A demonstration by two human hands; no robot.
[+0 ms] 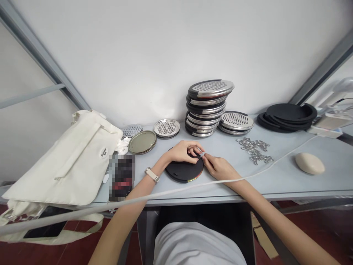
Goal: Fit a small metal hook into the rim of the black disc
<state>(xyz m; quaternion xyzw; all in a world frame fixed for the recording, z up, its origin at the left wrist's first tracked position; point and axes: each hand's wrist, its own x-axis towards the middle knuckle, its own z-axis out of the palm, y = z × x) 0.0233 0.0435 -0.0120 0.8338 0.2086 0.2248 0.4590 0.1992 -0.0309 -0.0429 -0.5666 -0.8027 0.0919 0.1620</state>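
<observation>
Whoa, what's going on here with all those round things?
A person has both hands on a flat, round black disc lying on the pale grey table. The left hand rests over its top, while the right hand is at its right edge, fingertips by something small and shiny, too tiny to make out. Behind them stands a tall, leaning stack of silver-and-black round discs. Small silver metal hooks lie in a loose pile to the right.
</observation>
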